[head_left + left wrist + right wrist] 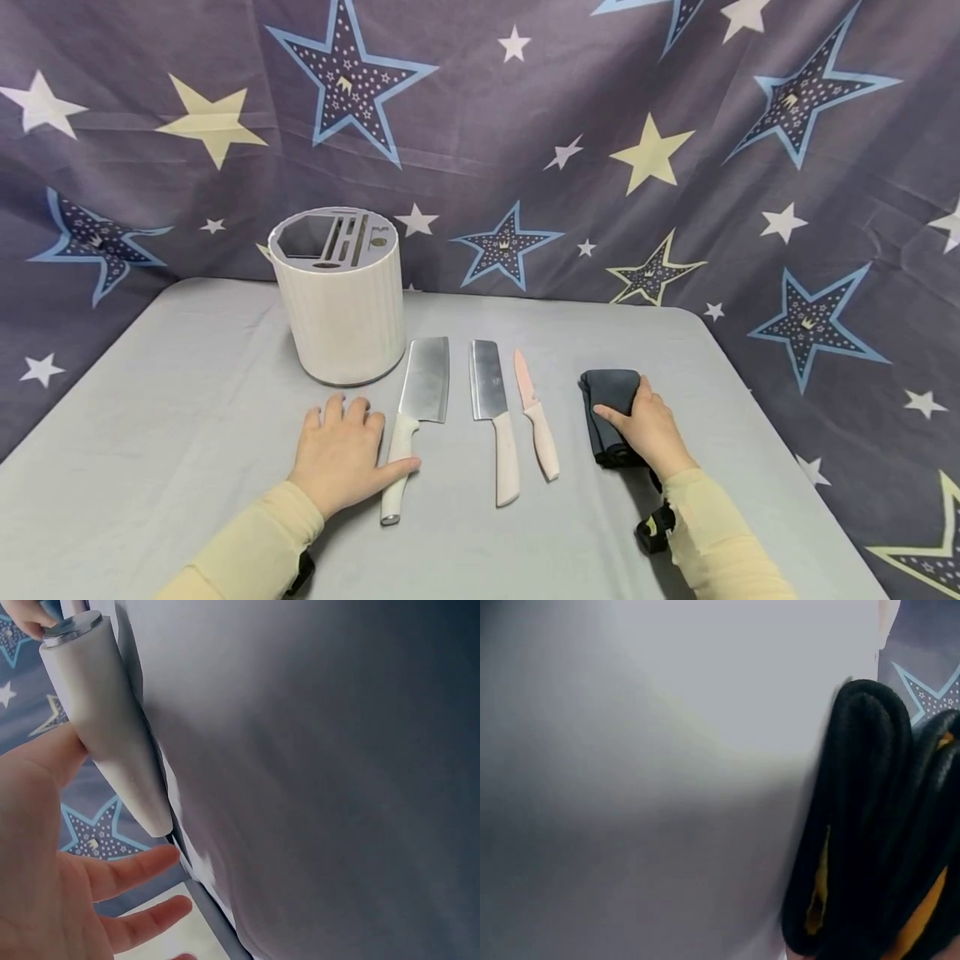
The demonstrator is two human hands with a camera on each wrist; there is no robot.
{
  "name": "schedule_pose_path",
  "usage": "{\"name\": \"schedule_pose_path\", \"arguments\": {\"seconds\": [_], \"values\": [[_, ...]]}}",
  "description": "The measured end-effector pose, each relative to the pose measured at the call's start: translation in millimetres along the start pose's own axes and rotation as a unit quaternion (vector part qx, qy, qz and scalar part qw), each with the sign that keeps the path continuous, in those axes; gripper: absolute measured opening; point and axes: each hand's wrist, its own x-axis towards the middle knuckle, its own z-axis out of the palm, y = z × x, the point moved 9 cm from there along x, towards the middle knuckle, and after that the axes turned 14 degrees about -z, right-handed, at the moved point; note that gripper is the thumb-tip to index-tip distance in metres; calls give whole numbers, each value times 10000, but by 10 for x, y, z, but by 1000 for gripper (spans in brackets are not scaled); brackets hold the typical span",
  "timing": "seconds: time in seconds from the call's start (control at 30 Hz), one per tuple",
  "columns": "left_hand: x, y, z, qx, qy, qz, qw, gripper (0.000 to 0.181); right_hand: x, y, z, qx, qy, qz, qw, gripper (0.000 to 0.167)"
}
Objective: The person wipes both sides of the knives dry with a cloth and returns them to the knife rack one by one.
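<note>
In the head view my left hand [341, 458] lies beside the cleaver [426, 379] with fingers spread. Its thumb crosses the cleaver's white handle [109, 724], and in the left wrist view the other fingers are straight and clear of it. My right hand [654, 429] grips a folded dark cloth [609, 408], thumb on top and fingers over its right edge. Yellow-orange shows between the cloth's folds [862, 825] in the right wrist view; the fingers there are almost wholly hidden. Between the hands lie a narrower kitchen knife [489, 383] and a small pink-bladed paring knife [542, 433].
A round white ribbed knife block [341, 321] with a grey slotted top stands at the back left, close behind the cleaver's blade. Grey cloth covers the table [187, 400]. A star-patterned curtain [465, 150] hangs behind and along the sides.
</note>
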Motion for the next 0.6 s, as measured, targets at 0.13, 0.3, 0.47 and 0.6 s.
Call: {"name": "schedule_pose_path", "arguments": {"seconds": [0.13,0.3,0.47,0.6], "values": [[7,26,2,-23,36,-1,10000,66,16,67,-7,165,-97,73,9998,103],[16,29,52,-92,-212,-3,9997,64,24,130,9,257,-259,171,9992,105],[25,28,116,-195,-643,2,9977,55,36,144,23,304,-383,241,9985,110],[36,38,167,-385,-965,-27,9946,49,47,175,43,361,-514,355,9974,113]]}}
